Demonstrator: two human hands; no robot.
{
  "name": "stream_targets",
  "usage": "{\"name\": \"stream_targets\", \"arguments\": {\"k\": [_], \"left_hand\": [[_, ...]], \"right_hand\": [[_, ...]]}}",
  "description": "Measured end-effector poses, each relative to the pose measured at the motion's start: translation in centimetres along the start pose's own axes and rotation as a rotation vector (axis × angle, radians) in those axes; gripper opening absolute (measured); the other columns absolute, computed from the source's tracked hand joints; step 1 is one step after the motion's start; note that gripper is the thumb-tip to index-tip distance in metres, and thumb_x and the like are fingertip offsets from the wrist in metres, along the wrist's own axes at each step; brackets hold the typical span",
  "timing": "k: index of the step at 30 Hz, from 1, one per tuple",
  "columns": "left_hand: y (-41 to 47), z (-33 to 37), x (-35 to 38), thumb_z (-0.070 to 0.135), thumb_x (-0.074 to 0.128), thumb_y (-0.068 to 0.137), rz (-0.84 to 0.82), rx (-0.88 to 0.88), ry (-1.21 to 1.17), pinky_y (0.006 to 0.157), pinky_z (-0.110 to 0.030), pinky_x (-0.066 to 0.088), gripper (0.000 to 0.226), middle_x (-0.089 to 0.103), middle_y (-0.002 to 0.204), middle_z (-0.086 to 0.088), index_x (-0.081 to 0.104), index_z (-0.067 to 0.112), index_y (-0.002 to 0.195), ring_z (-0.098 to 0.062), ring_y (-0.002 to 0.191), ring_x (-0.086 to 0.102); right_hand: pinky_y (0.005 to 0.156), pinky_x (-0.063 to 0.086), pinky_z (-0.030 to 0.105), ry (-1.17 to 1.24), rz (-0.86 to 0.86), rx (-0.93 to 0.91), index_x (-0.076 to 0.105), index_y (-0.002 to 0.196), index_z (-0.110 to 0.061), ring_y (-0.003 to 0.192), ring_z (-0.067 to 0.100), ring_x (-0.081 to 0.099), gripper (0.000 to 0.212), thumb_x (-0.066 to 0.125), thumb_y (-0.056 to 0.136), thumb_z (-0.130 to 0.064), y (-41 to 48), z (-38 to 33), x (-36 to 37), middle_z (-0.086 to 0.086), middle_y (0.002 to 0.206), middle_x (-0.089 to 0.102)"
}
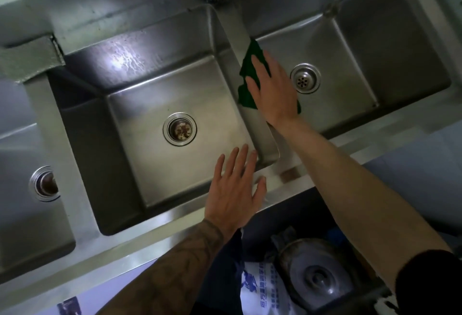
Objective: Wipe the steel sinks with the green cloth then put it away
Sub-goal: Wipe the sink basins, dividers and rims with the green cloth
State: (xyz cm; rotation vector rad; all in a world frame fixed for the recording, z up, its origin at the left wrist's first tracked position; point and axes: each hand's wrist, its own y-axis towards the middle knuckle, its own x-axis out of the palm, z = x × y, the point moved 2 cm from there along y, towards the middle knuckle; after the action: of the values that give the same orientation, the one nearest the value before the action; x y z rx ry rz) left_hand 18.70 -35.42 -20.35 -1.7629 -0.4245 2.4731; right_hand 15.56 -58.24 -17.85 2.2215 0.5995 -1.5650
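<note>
The right hand (pixel 271 89) is lying flat and open, fingers spread, pressing the dark green cloth (pixel 250 74) against the steel divider (pixel 240 39) and the inner wall of the right-hand steel sink basin (pixel 375 47). That divider is the landmark here: the cloth is lying on its right slope, with the basin's round perforated drain (pixel 305 78) just beyond the hand. To the divider's left, the left hand (pixel 235 189) is resting open and empty on the front rim of the wide middle steel sink basin (pixel 175 104), gripping nothing. Judging by this, wiping is under way in the right basin; whether the middle basin and the partly seen far-left basin (pixel 25 164) are finished cannot be told. Putting the cloth away is not yet done.
</note>
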Motion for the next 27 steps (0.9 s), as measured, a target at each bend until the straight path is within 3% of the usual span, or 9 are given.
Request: {"name": "stream_targets", "arguments": {"k": [6,13,20,27], "left_hand": [[0.0,0.0,0.2,0.053,0.028,0.111,0.022,0.002,-0.015,0.131,-0.054,0.022,0.066,0.029,0.173,-0.011,0.034,0.014,0.164,-0.028,0.161,0.025],[-0.1,0.1,0.2,0.051,0.039,0.107,0.081,-0.003,-0.014,0.128,-0.055,0.03,0.064,0.037,0.17,-0.01,0.043,0.014,0.16,-0.029,0.157,0.035],[0.0,0.1,0.2,0.052,0.036,0.108,0.07,0.0,-0.024,0.129,-0.055,0.028,0.066,0.035,0.171,-0.011,0.041,0.013,0.161,-0.03,0.158,0.033],[0.0,0.2,0.5,0.051,0.036,0.108,0.085,0.0,-0.013,0.129,-0.054,0.028,0.064,0.036,0.17,-0.01,0.043,0.014,0.16,-0.029,0.157,0.034]], "right_hand": [[0.122,0.038,0.047,-0.046,-0.008,-0.077,0.041,0.157,-0.01,0.151,0.034,0.036,0.052,0.037,0.113,-0.037,-4.9,1.3,-0.5,0.018,0.166,0.033],[0.122,0.035,0.048,0.012,0.014,-0.033,0.044,0.156,-0.007,0.146,0.04,0.041,0.053,0.039,0.111,-0.035,8.3,-1.7,1.3,0.022,0.164,0.036],[0.116,0.041,0.045,-0.048,0.104,-0.038,0.05,0.151,-0.007,0.143,0.039,0.046,0.052,0.045,0.109,-0.036,3.1,-0.7,1.1,0.022,0.158,0.044],[0.118,0.039,0.045,0.0,0.076,0.033,0.046,0.156,-0.013,0.144,0.037,0.044,0.055,0.041,0.108,-0.04,10.4,-2.4,2.3,0.018,0.162,0.04]]}}
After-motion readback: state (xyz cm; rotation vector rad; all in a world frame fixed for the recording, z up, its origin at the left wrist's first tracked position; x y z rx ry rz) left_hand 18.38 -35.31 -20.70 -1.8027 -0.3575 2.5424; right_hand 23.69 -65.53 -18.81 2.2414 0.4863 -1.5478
